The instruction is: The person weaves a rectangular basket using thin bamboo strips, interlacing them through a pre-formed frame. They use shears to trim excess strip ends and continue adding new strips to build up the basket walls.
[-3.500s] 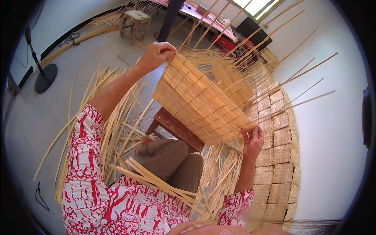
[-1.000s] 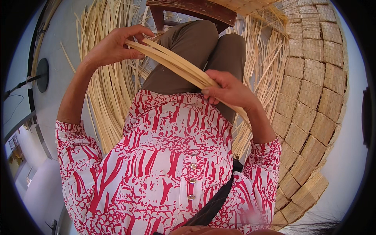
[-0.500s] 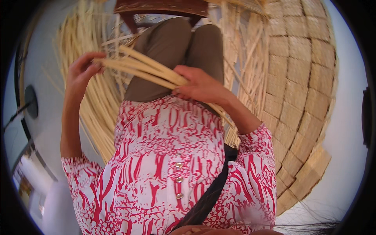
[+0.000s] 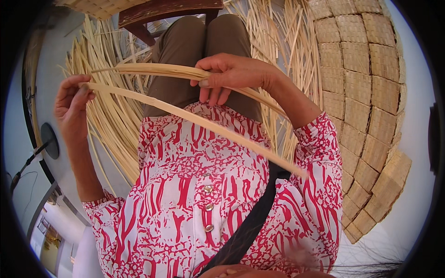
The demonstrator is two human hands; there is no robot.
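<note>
My left hand (image 4: 74, 99) pinches one end of a long, flat, pale plant strip (image 4: 199, 120). From there the strip slants across my shirt front to my right sleeve, where its far end looks slightly smeared. Over my lap, my right hand (image 4: 227, 78) is closed around a thin bundle of similar strips (image 4: 155, 69). The bundle's left tips reach close to my left fingers, and its other end runs out under my right forearm. The single strip lies apart from the bundle, on the near side of it.
Loose strips (image 4: 111, 125) cover the floor to the left, and more strips (image 4: 296, 60) lie to the right of my legs. Stacked woven pieces (image 4: 357, 92) stand in rows at the far right. A dark red wooden stool (image 4: 171, 13) is ahead of my knees, beside a woven item (image 4: 109, 7).
One strip has come away from the bundle in my left hand and now crosses my shirt. My left hand has moved left and slightly down. My right hand still holds the bundle, a little higher.
</note>
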